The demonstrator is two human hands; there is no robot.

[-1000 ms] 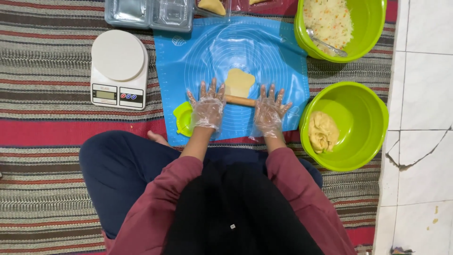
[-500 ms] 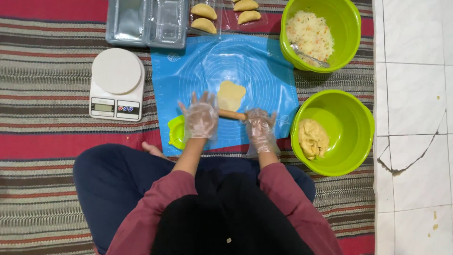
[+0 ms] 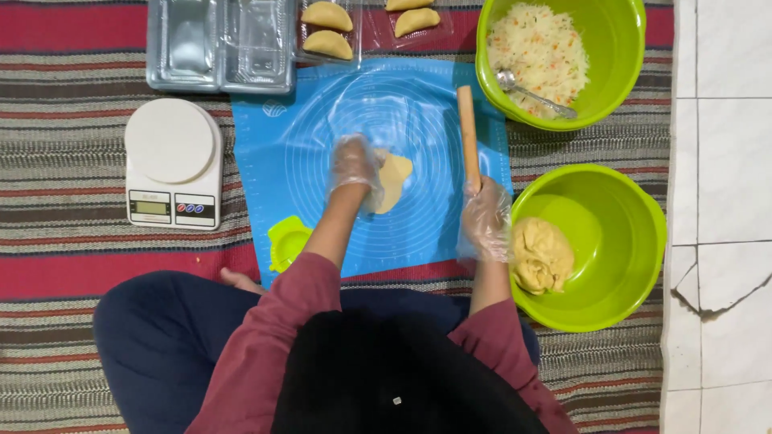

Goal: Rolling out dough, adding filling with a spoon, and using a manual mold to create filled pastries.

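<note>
The flattened piece of dough (image 3: 392, 181) lies near the middle of the blue silicone mat (image 3: 418, 104), pale yellow and rolled thin, with one edge under the left hand (image 3: 356, 167). That hand, in a clear plastic glove, is closed lightly on the dough's left edge, fingers curled as if lifting or turning it (whether the sheet is already off the mat cannot be told). The right hand (image 3: 485, 219), gloved the same way, grips the near end of the wooden rolling pin (image 3: 467, 137), which lies lengthwise on the mat just right of the dough and apart from it. Judging from this, the rolling looks paused and the sheet is being repositioned or peeled up; the next move would call for a gentle pull so the thin dough does not tear, and for the pin to stay clear of it. At the mat's near left corner sits a small green dumpling press (image 3: 287, 241). Right of the mat, a green bowl (image 3: 627, 265) holds a lump of remaining dough (image 3: 541, 255); beyond it a second green bowl (image 3: 619, 48) holds a rice-and-vegetable filling (image 3: 535, 44) with a spoon (image 3: 531, 92) in it. Left of the mat stands a white kitchen scale (image 3: 173, 165). At the far edge, clear plastic trays (image 3: 217, 44) lie beside folded pastries (image 3: 326, 28), all on a striped rug (image 3: 72, 265).
</note>
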